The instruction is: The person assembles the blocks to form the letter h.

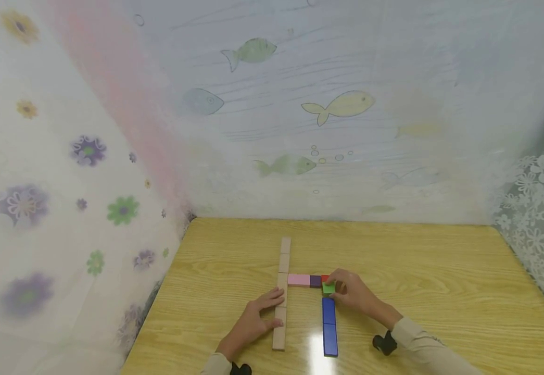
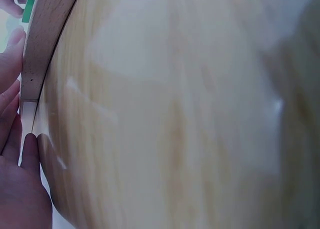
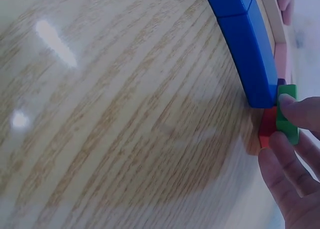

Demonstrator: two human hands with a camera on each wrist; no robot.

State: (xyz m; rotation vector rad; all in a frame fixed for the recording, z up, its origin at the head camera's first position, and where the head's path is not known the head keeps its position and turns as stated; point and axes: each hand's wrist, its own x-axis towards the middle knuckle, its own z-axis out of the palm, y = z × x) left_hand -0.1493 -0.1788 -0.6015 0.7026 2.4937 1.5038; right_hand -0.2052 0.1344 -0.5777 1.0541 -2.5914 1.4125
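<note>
My right hand pinches a small green block between thumb and fingers. The green block overlaps a red block at the corner of the layout. Left of the red block, a dark purple block and a pink block form a short row. It meets a long line of plain wooden blocks. On that line rest the outstretched fingers and thumb of my left hand. Two blue blocks lie end to end below the green one.
The wood-grain table extends around the blocks on both sides. Behind it hangs a pale sheet printed with fish, and a flowered sheet hangs at the left. A black wrist-worn device sits by the right sleeve.
</note>
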